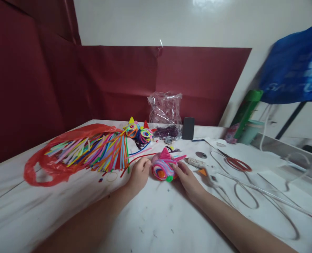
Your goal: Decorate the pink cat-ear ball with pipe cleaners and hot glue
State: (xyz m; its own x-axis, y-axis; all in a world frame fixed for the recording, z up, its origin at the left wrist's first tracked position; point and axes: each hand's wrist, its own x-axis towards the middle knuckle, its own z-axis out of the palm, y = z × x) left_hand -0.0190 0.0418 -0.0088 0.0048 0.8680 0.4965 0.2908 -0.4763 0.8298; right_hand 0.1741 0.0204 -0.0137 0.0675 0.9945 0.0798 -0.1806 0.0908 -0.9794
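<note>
Pink pipe-cleaner figure (162, 168) sits on the white table (158, 218) in front of me, pressed between my two hands. My left hand (138, 174) curls closed against its left side, and my right hand (186, 178) grips its right side with the fingertips. To the left a red bag (37, 172) spills coloured pipe cleaners (98, 151), and a glue gun (198, 163) lies near my right hand.

Two hands (138, 174) (187, 180), one scissors (236, 162), one phone (188, 128) — one red bag (40, 172).
</note>
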